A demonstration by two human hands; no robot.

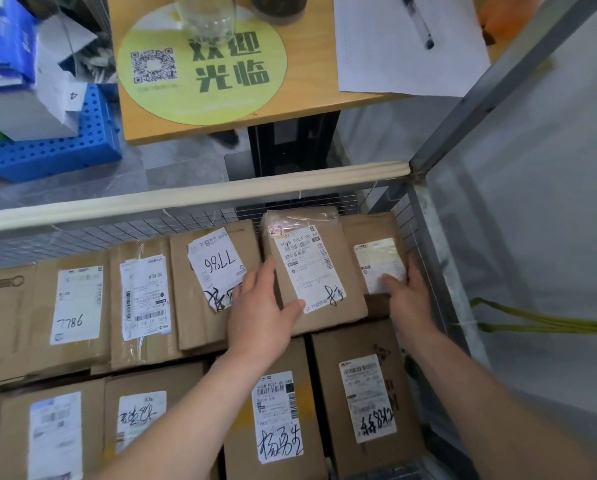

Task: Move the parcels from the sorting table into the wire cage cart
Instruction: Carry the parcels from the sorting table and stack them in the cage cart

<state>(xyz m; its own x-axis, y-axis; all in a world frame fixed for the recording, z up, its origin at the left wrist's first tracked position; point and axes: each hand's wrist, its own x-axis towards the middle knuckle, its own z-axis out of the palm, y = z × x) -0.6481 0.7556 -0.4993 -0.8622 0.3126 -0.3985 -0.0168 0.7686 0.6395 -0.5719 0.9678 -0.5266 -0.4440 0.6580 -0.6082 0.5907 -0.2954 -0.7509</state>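
I look down into the wire cage cart (193, 195), which is packed with several brown cardboard parcels bearing white labels. My left hand (260, 315) grips the near left corner of a tilted parcel (311, 258) marked "2-7", thumb on its label, fingers along its left side. My right hand (409, 296) rests with straight fingers on the parcel (376, 247) in the far right corner, against the cage's right wall. A parcel labelled "7786" (217, 268) lies just left of my left hand.
Beyond the padded cage rail stands a wooden table (221, 128) with a green round mat, a glass jar, paper and a pen. A blue plastic crate (54, 154) sits on the grey floor at left. A grey metal post (498, 81) and white sheeting border the right.
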